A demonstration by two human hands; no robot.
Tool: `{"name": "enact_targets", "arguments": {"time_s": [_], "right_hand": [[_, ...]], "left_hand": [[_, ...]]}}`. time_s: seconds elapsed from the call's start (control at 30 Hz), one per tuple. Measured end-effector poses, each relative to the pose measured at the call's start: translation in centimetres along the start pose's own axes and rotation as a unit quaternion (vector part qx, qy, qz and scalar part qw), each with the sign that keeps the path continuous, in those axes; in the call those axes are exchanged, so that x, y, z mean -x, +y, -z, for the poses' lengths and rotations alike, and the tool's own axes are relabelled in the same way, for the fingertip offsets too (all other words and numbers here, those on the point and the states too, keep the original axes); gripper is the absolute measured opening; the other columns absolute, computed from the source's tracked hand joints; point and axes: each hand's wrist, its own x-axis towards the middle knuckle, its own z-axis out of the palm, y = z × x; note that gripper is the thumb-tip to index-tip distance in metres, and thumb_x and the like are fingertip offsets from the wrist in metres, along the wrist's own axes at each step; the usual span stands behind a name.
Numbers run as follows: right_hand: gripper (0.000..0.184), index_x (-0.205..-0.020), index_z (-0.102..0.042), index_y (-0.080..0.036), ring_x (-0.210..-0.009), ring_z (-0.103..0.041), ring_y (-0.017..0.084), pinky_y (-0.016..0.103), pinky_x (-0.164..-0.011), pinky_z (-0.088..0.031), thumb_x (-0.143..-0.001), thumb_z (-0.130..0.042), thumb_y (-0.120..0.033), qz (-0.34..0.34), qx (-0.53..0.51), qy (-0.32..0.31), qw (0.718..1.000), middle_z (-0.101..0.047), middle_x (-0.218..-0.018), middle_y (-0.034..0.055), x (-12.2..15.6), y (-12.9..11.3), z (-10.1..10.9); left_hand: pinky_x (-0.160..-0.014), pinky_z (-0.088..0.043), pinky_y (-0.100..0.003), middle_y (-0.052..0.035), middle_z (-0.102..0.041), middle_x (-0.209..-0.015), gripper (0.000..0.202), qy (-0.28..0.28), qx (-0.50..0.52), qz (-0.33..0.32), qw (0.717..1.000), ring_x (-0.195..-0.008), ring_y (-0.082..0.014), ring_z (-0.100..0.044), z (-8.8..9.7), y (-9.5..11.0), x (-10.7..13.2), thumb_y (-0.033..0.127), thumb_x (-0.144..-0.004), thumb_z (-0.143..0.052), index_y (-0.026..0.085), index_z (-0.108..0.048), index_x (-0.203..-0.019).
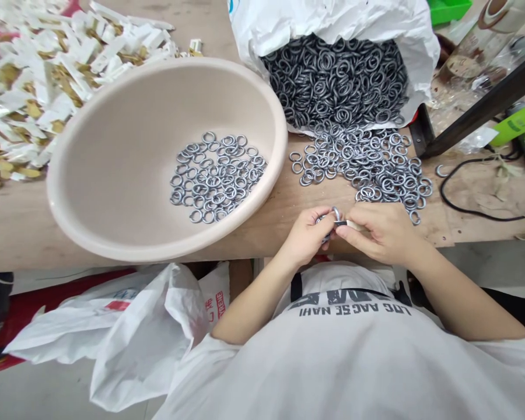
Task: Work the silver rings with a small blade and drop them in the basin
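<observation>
My left hand (308,233) is closed around a metal ring (335,213) at the table's front edge. My right hand (382,230) pinches a small flat strip (349,224) and presses it against that ring. Both hands meet just in front of a loose pile of silver rings (367,166) on the wooden table (21,224). A large beige basin (114,192) to the left holds several rings (216,175) in its bottom.
A white sack (332,23) full of darker rings lies open at the back. A heap of white and gold tags (35,81) covers the far left. A black cable (468,201) and a black bar (485,108) lie right. White plastic bags (126,332) hang below the table.
</observation>
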Motion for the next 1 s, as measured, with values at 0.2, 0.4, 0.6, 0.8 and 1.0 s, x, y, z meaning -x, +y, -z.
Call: {"name": "enact_targets", "arguments": {"time_s": [0.2,0.4,0.6,0.8,1.0], "right_hand": [[0.046,-0.064,-0.048,-0.021,-0.056,-0.041,0.012,0.031,-0.058,-0.022,-0.101,-0.052,-0.047,-0.066,-0.020,0.029,0.997,-0.048,-0.060,-0.0024,-0.4,2.3,-0.2],[0.027,-0.096,-0.070,-0.022,-0.075,-0.059,0.016,0.030,-0.068,-0.039,-0.094,-0.066,-0.049,-0.066,-0.181,0.065,0.979,-0.068,-0.085,0.0021,-0.4,2.1,-1.1],[0.033,-0.082,-0.059,-0.023,-0.058,-0.054,0.014,0.028,-0.056,-0.042,-0.092,-0.068,-0.054,-0.162,-0.459,0.038,0.872,-0.057,-0.066,-0.0036,-0.7,-0.1,-2.4],[0.033,-0.081,-0.059,-0.022,-0.061,-0.038,0.010,0.027,-0.060,-0.033,-0.088,-0.074,-0.051,-0.197,-0.446,0.158,0.858,-0.045,-0.069,-0.0055,-2.2,1.3,-2.1],[0.025,-0.086,-0.064,-0.020,-0.068,-0.043,0.011,0.028,-0.066,-0.033,-0.090,-0.072,-0.043,-0.183,-0.408,0.120,0.886,-0.049,-0.073,-0.0045,-2.2,1.1,-3.7]], "left_hand": [[-0.040,-0.036,-0.017,0.0032,-0.053,-0.056,0.026,-0.087,-0.060,0.036,0.994,-0.043,-0.0055,-0.045,-0.2,0.6,1.1,0.033,-0.086,-0.061,0.017,-0.059,-0.066],[-0.040,-0.035,-0.018,0.0038,-0.053,-0.058,0.030,-0.069,-0.005,0.049,0.996,-0.042,-0.0057,-0.045,-0.1,-0.2,1.3,0.043,-0.085,-0.067,0.017,-0.059,-0.072],[-0.048,-0.043,-0.023,-0.0008,-0.063,-0.068,0.024,-0.082,-0.088,0.020,0.993,-0.049,-0.0096,-0.053,-0.5,1.4,2.4,0.037,-0.093,-0.057,0.017,-0.066,-0.083],[-0.091,-0.052,-0.035,-0.0050,-0.072,-0.094,0.027,0.207,-0.391,-0.289,0.849,-0.094,-0.0208,-0.069,0.3,9.9,7.3,0.019,-0.093,-0.050,0.024,-0.075,-0.101],[-0.091,-0.051,-0.049,-0.0162,-0.070,-0.121,0.031,0.369,-0.698,-0.138,0.598,-0.106,-0.0344,-0.068,5.1,13.8,5.4,0.027,-0.095,-0.049,0.017,-0.070,-0.116]]}}
